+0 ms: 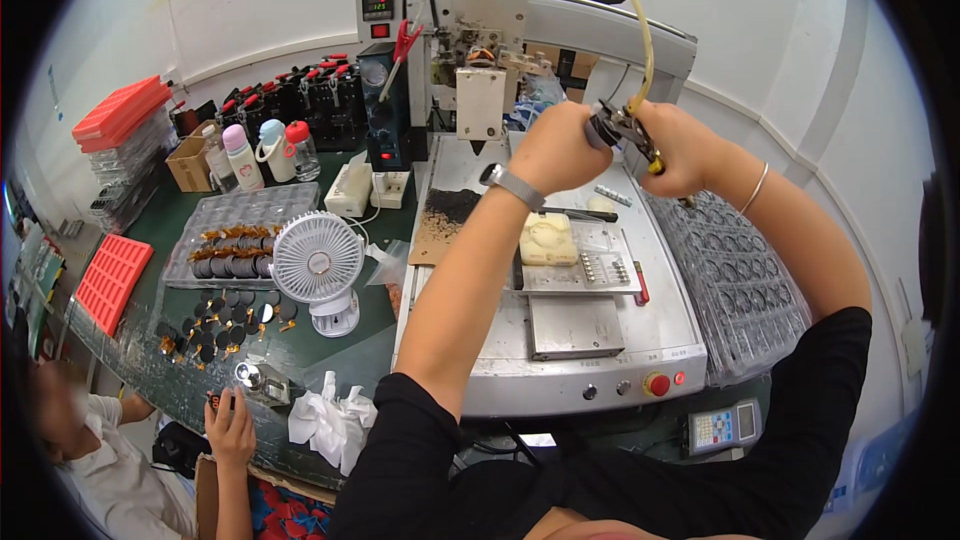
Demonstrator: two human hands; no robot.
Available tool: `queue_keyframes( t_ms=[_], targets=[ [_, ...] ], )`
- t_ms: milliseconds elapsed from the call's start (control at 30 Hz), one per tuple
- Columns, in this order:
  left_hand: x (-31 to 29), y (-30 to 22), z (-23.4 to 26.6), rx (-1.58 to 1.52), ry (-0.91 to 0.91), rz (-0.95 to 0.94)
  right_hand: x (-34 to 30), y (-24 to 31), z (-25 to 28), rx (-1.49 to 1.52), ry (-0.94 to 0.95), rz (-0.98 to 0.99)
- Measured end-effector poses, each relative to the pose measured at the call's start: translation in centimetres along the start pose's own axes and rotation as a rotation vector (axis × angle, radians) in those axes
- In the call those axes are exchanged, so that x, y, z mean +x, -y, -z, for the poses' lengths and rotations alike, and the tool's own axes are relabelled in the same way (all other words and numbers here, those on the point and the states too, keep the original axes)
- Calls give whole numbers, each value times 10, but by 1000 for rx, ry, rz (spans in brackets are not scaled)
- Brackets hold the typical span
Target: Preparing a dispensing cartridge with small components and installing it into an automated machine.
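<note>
Both my hands are raised over the white bench machine [478, 370], in front of its upright column. Pinched in my left hand [553, 150] is a small dark round part [602, 130], mostly covered by the fingers. My right hand [682, 148] grips a metal air gun [632, 128] with a yellow hose [648, 50] running up from it. The gun's front end is close against the dark part. Below the hands, a cream fixture block [548, 240] sits on a metal plate [575, 282], beside a clear block with rows of small metal pins [604, 270].
Right of the machine are stacked clear trays [735, 280] and a keypad unit [722, 428]. Leftward are a white fan [318, 258], loose black discs [225, 325], crumpled tissue [332, 420] and bottles [270, 148]. A co-worker's hand [230, 425] is at lower left. A pointed head [478, 110] hangs overhead.
</note>
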State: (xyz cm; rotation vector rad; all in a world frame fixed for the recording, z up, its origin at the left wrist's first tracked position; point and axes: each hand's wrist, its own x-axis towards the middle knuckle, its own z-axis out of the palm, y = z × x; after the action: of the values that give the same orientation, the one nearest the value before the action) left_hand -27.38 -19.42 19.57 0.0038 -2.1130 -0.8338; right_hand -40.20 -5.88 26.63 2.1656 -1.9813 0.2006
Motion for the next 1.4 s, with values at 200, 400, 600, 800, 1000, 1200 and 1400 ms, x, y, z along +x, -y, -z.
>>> queue_keyframes(
  t_ms=[200, 400, 600, 800, 1000, 1200, 1400],
  targets=[
    [3, 1, 5, -11, 65, 32, -1, 0, -6, -10, -54, 28],
    [-1, -12, -5, 114, 43, 55, -12, -7, -11, 3, -28, -4],
    [-1, -2, -16, 233, -129, -15, -15, -4, -14, 54, -70, 12],
    [-2, -2, -17, 276, -154, 33, -14, 0, -16, 112, -45, -101],
    [-2, 5, -19, 304, -192, 9, -12, 2, -23, 131, -58, -129],
    [-1, 5, -19, 359, -210, 68, -11, 0, -30, 202, -80, -184],
    [1, 10, -15, 386, -241, 91, -5, 3, -33, 249, -89, -213]
  ],
)
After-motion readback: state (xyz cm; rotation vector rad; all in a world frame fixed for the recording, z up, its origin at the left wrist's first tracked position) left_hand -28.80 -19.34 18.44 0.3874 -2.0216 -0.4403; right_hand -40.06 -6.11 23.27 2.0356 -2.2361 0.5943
